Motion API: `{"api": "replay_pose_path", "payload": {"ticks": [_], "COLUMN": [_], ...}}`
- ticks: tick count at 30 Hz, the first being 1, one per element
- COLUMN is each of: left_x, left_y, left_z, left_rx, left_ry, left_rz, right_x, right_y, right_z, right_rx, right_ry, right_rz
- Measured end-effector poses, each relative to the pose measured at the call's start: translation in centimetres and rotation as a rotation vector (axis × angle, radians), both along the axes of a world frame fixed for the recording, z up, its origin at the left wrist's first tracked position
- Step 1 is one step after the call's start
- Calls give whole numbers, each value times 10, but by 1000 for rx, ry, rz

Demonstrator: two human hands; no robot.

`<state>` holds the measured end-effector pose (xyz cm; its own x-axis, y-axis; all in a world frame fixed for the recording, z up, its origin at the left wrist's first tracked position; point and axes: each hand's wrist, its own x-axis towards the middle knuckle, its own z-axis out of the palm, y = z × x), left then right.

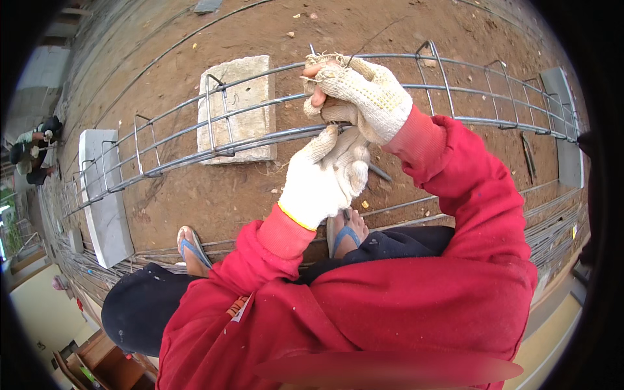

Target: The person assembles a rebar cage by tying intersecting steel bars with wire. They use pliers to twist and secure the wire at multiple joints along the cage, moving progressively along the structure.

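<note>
A long cage of steel reinforcing bars (276, 133) with bent stirrups (437, 71) runs across in front of me. Both my hands wear cream knitted gloves and meet at the middle of the cage. My left hand (328, 170) is closed beside the near bar; a dark rod end (379, 172) sticks out next to it, and what its fingers hold is hidden. Just above, my right hand (364, 94) reaches over the bars with curled fingers, bare fingertips showing through the worn glove. From its fingers a thin dark wire (376, 36) rises.
A rough concrete slab (250, 71) lies under the cage. Grey blocks stand under its left end (107, 214) and right end (562, 130). A dark slim tool (528, 157) lies on the brown soil. Loose rods (549, 227) lie near my feet. Another person (32, 153) crouches at far left.
</note>
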<state>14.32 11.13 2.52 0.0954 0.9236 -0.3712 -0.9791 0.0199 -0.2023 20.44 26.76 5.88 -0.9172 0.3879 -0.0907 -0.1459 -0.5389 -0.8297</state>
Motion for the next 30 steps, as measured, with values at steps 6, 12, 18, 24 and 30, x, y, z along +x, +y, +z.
{"api": "replay_pose_path", "payload": {"ticks": [6,12,18,24,30], "left_x": [-4,25,16,-5,-3], "left_y": [-7,-8,-6,-7,-5], "left_z": [9,4,12,21,10], "left_rx": [-18,-186,-565,-195,-186], "left_ry": [48,543,1557,520,110], "left_rz": [-19,158,97,-158,2], "right_x": [16,20,26,15,12], "right_y": [-8,-20,-21,-15,-16], "right_z": [1,4,7,6,3], "right_rx": [-37,-133,-156,-40,-141], "right_ry": [7,23,-12,8,46], "right_rz": [-36,-48,66,-24,-51]}}
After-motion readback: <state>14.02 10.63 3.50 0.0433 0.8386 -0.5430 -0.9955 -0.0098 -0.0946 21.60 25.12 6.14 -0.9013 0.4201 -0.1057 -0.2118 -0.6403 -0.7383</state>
